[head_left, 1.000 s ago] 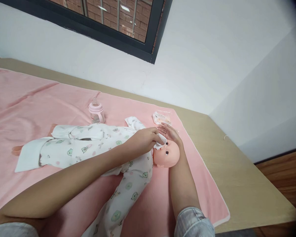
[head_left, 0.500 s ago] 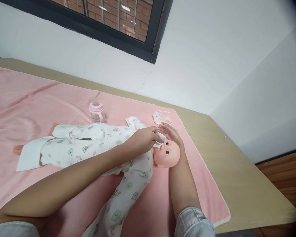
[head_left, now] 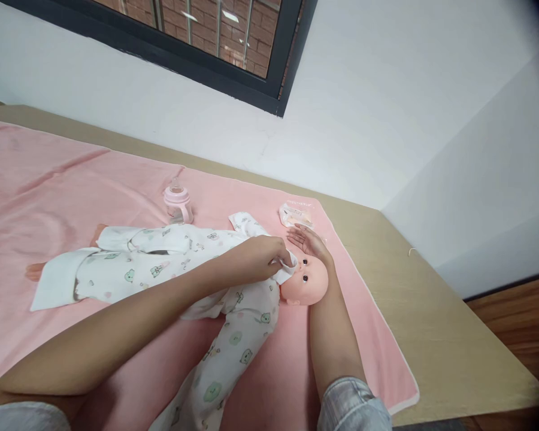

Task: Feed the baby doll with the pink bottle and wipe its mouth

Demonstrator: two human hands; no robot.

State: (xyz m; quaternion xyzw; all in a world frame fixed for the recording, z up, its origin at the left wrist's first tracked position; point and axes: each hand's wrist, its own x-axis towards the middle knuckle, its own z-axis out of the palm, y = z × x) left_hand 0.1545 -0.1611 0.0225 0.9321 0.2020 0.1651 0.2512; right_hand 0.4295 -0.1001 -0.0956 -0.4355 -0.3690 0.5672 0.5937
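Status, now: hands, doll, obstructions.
Left hand holding white cloth at lower face of doll; right hand open near head. Doll face-up on pink blanket. Packet close beyond right hand.

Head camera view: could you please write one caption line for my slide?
Left hand holds a white wipe at the face of a baby doll, open right hand beside its head.
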